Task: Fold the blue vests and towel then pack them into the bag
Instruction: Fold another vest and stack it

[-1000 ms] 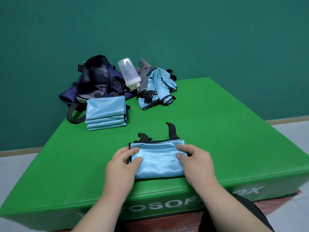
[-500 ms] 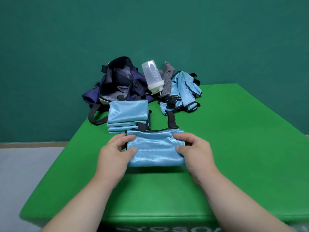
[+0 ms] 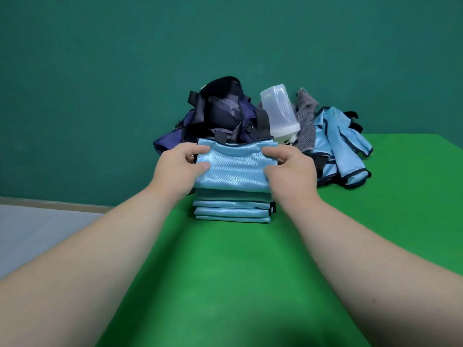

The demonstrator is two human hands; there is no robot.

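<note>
Blue satin is being pinched at both ends: the left hand (image 3: 179,165) is gripping the folded vest (image 3: 235,169) by its left edge, thumb on top and fingers (image 3: 194,149) curling behind. The right hand (image 3: 290,169) is gripping the right edge the same way. The vest is lying directly over the stack (image 3: 231,209), apparently touching it. Both arms are stretching straight forward over the mat (image 3: 238,271). Just beyond the fingertips the bag (image 3: 220,116) is gaping. Right of the right hand, a bottle (image 3: 280,108), towel (image 3: 305,126) and loose vests (image 3: 343,146) are lying. Half a second ago the vest was being held nearer, short of the stack.
</note>
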